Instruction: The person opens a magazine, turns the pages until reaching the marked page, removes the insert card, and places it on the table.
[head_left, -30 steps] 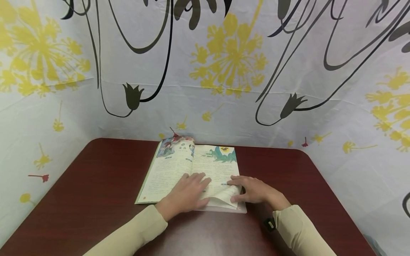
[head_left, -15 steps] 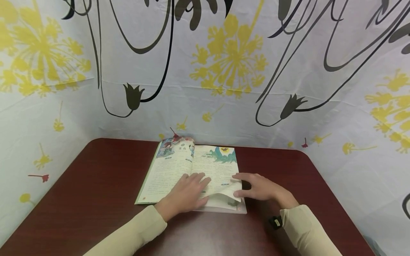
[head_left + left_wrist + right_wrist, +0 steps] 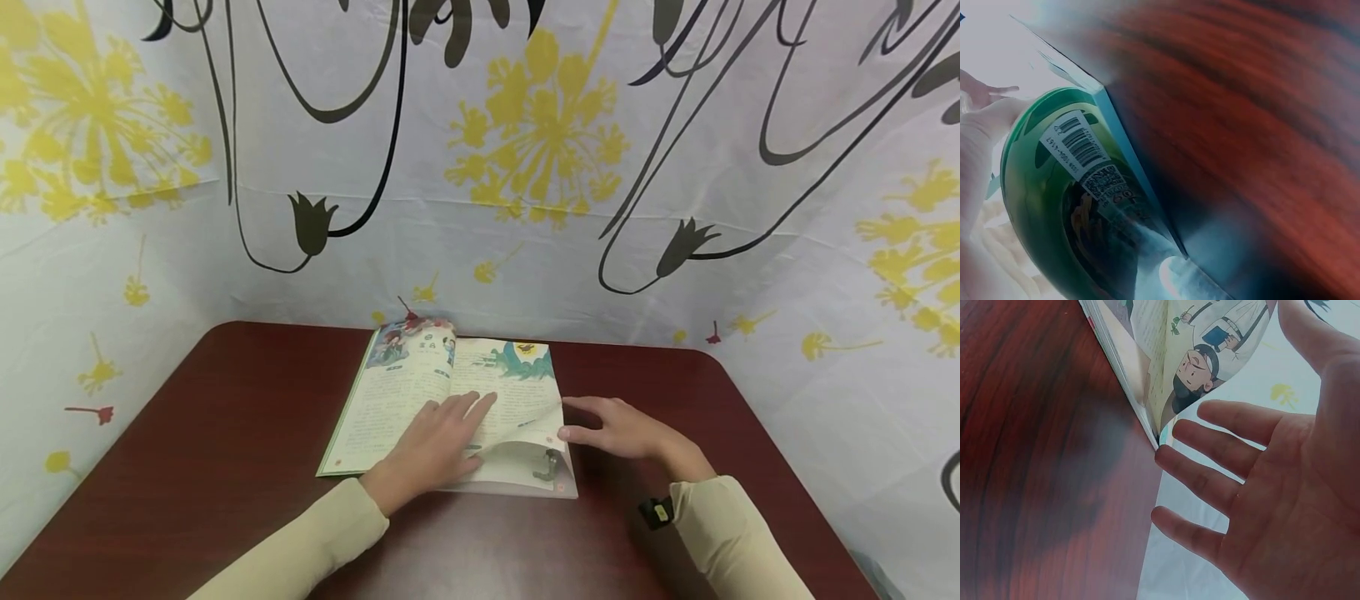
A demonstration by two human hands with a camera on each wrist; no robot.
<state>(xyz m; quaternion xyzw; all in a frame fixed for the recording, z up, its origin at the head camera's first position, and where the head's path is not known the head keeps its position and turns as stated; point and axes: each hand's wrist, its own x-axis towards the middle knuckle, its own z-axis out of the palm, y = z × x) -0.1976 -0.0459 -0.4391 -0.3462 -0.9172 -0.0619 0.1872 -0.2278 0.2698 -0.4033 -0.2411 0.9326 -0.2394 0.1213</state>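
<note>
An open illustrated book [image 3: 390,417] lies on the dark red table. Across its lower middle rests my left hand [image 3: 431,446], fingers straight over the right-hand page. That page's [image 3: 517,417] lower outer corner is lifted and curved, baring a sheet [image 3: 517,467] with a small grey drawing beneath. My right hand [image 3: 626,429] is at the book's right edge, thumb and index fingertip at the raised page. In the right wrist view its fingers [image 3: 1210,481] are straight and spread, the thumb against the curling page. The left wrist view shows the book's green cover [image 3: 1035,181] with a barcode label.
The dark red table [image 3: 225,408] extends around the book on both sides and in front. A white cloth [image 3: 450,258] printed with yellow and grey flowers hangs behind and beside it. A black band [image 3: 656,512] sits at the right wrist.
My right hand has moved right and slightly away, and the page's lower corner has risen with it, showing more of the sheet underneath. My left index finger has straightened; that hand otherwise stays put.
</note>
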